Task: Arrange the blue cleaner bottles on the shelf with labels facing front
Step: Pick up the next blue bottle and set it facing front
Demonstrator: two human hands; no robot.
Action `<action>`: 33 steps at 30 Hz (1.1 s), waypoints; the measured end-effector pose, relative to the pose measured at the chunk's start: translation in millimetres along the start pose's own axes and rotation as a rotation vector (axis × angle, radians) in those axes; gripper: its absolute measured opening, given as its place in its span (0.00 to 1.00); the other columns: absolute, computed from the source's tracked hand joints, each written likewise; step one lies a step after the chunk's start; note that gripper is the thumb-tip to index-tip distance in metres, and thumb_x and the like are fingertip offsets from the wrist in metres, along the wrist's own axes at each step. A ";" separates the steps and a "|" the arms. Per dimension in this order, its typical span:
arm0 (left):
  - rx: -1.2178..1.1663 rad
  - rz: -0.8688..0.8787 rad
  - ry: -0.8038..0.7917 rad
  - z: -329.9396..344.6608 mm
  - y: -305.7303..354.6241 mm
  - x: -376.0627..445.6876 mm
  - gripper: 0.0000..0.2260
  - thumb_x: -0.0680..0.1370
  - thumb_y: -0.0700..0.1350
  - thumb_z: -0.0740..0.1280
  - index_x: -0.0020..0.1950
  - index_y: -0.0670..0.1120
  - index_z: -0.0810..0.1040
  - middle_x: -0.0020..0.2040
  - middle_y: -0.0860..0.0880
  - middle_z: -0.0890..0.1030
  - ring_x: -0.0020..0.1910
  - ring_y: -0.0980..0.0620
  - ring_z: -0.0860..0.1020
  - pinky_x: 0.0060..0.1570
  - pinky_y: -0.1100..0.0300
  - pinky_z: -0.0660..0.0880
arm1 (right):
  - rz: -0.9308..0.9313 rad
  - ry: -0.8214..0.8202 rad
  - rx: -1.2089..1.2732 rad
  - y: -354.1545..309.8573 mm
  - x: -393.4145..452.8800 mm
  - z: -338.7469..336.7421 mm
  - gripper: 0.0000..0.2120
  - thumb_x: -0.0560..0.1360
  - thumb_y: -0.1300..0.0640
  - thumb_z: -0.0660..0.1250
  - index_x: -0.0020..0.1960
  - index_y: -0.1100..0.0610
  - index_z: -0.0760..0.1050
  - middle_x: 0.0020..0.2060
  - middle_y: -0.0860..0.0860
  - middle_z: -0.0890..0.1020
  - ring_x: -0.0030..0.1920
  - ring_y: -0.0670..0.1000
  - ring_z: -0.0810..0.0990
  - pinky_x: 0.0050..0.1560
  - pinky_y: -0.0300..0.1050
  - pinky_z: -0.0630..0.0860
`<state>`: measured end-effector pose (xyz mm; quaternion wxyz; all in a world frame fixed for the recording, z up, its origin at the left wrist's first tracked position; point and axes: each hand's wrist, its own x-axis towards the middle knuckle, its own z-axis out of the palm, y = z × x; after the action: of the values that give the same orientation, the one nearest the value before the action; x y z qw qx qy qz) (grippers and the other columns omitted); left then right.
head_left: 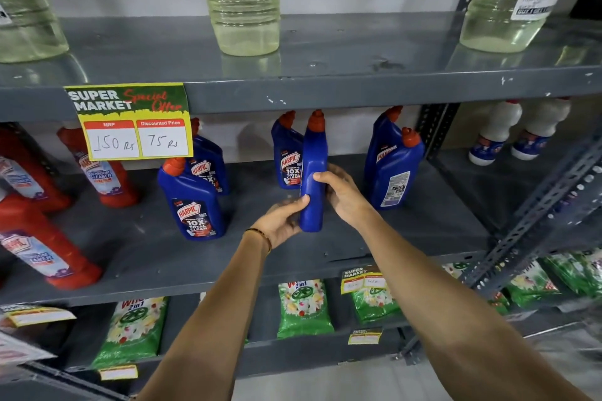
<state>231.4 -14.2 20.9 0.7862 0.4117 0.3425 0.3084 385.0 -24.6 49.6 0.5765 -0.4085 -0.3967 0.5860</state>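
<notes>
Both hands hold one blue cleaner bottle [313, 172] with a red cap, upright over the middle grey shelf [407, 231], its narrow side toward me so no label shows. My left hand [282, 221] grips its lower part, and my right hand [342, 194] wraps its right side. A blue bottle [193, 205] at front left shows its label, with another [208, 163] behind it. One more [288, 156] stands behind the held bottle, label front. To the right, a blue bottle [395, 169] shows its back label, with one [382, 140] behind it.
Red cleaner bottles [104, 172] crowd the shelf's left end. A yellow price tag [133, 122] hangs from the upper shelf, which carries clear bleach bottles [244, 0]. White bottles [498, 137] stand in the right bay. Green detergent packs [304, 306] fill the lower shelf.
</notes>
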 end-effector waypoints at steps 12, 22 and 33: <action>0.235 0.117 0.425 -4.6 -1.8 11.6 0.17 0.67 0.37 0.75 0.46 0.46 0.68 0.48 0.47 0.78 0.43 0.52 0.79 0.36 0.61 0.78 | -0.015 0.027 -0.405 -4.7 2.6 -14.5 0.26 0.67 0.62 0.73 0.63 0.56 0.71 0.58 0.56 0.80 0.57 0.55 0.79 0.57 0.52 0.78; 0.628 0.190 0.524 -13.1 1.3 23.0 0.24 0.64 0.37 0.77 0.57 0.38 0.75 0.50 0.44 0.80 0.48 0.49 0.77 0.50 0.57 0.75 | 0.013 0.005 -0.498 -2.2 18.2 -20.2 0.31 0.67 0.69 0.72 0.67 0.58 0.67 0.59 0.58 0.78 0.56 0.52 0.78 0.51 0.41 0.78; 0.727 0.142 0.598 -14.6 -15.6 27.6 0.26 0.63 0.39 0.77 0.58 0.39 0.74 0.56 0.40 0.81 0.56 0.42 0.79 0.59 0.47 0.76 | 0.074 -0.052 -0.560 6.5 21.2 -20.2 0.30 0.67 0.69 0.71 0.67 0.58 0.67 0.62 0.57 0.76 0.58 0.51 0.77 0.50 0.40 0.77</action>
<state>238.9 6.0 -6.6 0.4351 0.5758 0.6105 0.3262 401.6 -3.7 35.9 0.4091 -0.5507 -0.5427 0.4846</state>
